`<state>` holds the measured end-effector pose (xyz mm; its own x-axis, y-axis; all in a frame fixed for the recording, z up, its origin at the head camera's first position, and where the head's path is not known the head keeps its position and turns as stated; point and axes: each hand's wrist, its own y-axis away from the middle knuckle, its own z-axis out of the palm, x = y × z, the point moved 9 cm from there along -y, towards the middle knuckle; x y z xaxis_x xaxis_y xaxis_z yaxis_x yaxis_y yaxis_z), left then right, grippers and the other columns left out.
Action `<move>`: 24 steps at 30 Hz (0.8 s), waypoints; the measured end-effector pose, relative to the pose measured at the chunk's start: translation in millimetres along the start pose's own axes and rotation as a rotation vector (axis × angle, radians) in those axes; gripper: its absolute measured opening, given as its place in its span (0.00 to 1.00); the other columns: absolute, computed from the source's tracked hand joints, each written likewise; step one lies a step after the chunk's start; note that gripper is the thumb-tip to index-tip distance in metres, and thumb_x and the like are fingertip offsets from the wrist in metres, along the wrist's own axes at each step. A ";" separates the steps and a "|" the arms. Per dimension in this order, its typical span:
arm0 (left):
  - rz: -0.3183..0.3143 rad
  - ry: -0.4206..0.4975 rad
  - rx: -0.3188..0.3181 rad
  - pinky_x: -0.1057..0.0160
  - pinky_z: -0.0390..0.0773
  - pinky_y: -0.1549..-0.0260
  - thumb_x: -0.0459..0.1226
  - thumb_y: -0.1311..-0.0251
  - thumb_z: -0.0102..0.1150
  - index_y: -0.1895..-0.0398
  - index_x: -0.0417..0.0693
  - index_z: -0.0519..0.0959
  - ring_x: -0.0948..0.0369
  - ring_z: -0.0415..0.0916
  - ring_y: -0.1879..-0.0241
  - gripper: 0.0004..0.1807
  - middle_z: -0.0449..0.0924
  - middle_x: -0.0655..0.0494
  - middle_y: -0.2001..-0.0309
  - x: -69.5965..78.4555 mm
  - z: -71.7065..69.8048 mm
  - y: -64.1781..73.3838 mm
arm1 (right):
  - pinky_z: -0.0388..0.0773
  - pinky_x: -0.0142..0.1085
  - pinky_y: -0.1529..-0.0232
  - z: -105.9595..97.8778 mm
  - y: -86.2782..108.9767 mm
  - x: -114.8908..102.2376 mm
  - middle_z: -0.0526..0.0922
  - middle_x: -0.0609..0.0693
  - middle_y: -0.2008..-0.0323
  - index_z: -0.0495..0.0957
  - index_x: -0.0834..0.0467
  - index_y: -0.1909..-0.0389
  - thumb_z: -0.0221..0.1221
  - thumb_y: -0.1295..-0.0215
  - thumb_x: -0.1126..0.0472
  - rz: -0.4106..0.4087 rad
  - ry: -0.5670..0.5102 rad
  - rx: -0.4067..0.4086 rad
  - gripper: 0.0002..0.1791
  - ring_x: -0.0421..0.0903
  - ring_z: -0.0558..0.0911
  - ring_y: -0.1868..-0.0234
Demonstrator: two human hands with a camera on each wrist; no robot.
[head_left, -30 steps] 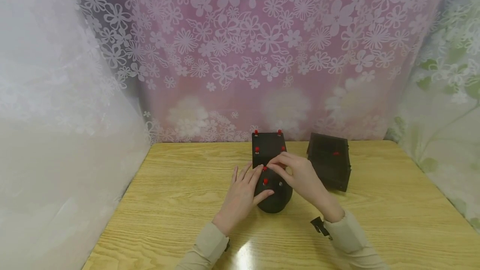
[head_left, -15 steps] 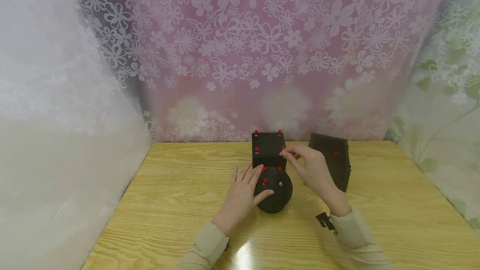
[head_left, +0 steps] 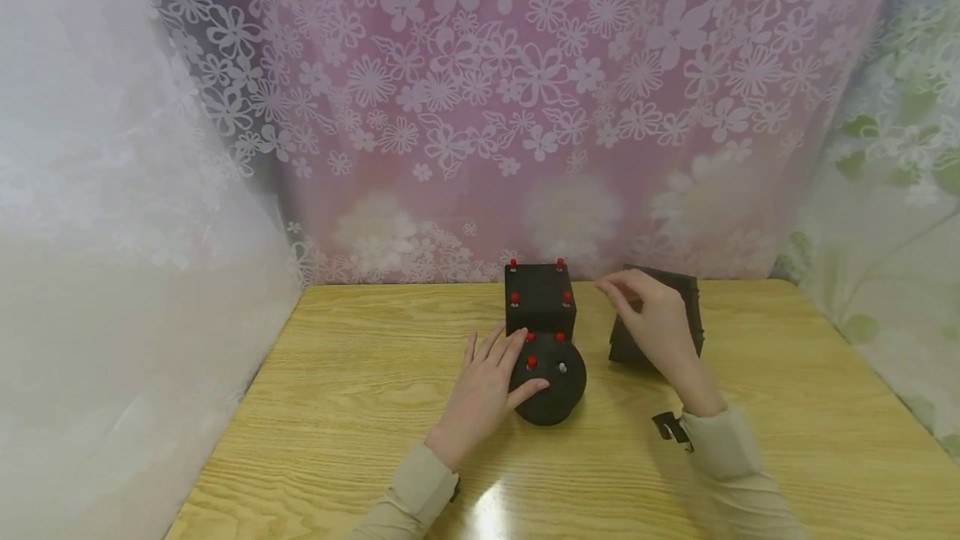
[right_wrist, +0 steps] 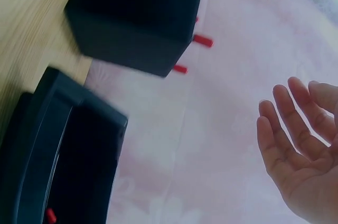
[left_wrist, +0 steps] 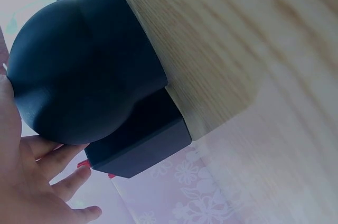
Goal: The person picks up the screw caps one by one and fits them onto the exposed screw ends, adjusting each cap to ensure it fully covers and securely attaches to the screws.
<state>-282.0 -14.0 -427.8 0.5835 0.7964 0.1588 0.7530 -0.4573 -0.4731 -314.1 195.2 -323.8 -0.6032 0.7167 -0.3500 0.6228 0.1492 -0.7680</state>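
A black stand [head_left: 546, 398] with a boxy rear part and a rounded front part stands on the table. Several small red caps [head_left: 515, 298] sit on metal posts along its top; one front post [head_left: 562, 367] shows bare metal. My left hand [head_left: 480, 394] rests on the rounded part's left side, fingers straight and thumb across its top. To the right, over an open black box [head_left: 633, 348], my right hand [head_left: 660, 319] hovers with relaxed fingers, nothing between them. A red cap [right_wrist: 50, 215] lies inside that box in the right wrist view.
The wooden table [head_left: 360, 407] runs back to a pink flowered curtain [head_left: 480, 148]. Pale curtains [head_left: 112, 273] hang along the left and right sides. Dark straps [head_left: 671, 430] show at the wrists.
My right hand has pulled away from the front part of the stand and moved right, over the black box. A red cap it had covered now shows. The left hand has stayed put.
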 end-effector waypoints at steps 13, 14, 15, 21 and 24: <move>-0.016 0.009 -0.024 0.41 0.51 0.24 0.65 0.31 0.47 0.22 0.47 0.62 0.49 0.59 0.25 0.44 0.70 0.50 0.28 -1.2 0.8 -0.7 | 0.86 0.52 0.69 -7.2 -9.7 54.7 0.88 0.58 0.69 0.86 0.64 0.62 0.68 0.37 0.70 0.001 0.090 -0.093 0.04 0.55 0.87 0.73; -0.018 0.010 -0.028 0.41 0.50 0.24 0.65 0.31 0.47 0.22 0.47 0.62 0.50 0.59 0.24 0.44 0.69 0.51 0.28 -1.5 1.1 -0.7 | 0.85 0.52 0.70 -7.0 -11.3 57.9 0.88 0.59 0.69 0.86 0.65 0.62 0.68 0.37 0.69 -0.003 0.110 -0.112 0.04 0.56 0.87 0.73; -0.020 0.011 -0.030 0.41 0.50 0.24 0.65 0.31 0.46 0.22 0.48 0.62 0.50 0.58 0.24 0.44 0.69 0.51 0.28 -1.8 1.2 -0.7 | 0.85 0.52 0.71 -6.4 -12.6 61.1 0.88 0.60 0.69 0.86 0.65 0.62 0.68 0.36 0.68 -0.002 0.123 -0.135 0.04 0.56 0.87 0.73; -0.016 0.020 -0.027 0.40 0.52 0.25 0.66 0.31 0.45 0.22 0.48 0.62 0.49 0.59 0.25 0.44 0.69 0.51 0.28 -2.1 1.2 -0.2 | 0.82 0.51 0.71 7.0 -15.5 85.3 0.87 0.60 0.66 0.86 0.65 0.58 0.63 0.29 0.62 0.073 0.213 -0.345 0.09 0.54 0.84 0.72; -0.017 0.025 -0.026 0.41 0.50 0.24 0.66 0.31 0.45 0.22 0.48 0.62 0.49 0.59 0.25 0.44 0.69 0.51 0.28 -2.1 1.0 -0.1 | 0.81 0.51 0.70 17.1 -15.7 98.4 0.87 0.61 0.64 0.86 0.66 0.57 0.61 0.28 0.62 0.112 0.266 -0.457 0.11 0.54 0.84 0.71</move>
<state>-283.6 -15.3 -428.9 0.5777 0.7943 0.1881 0.7703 -0.4543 -0.4475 -391.8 251.7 -355.4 -0.4105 0.8841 -0.2234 0.8654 0.3005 -0.4009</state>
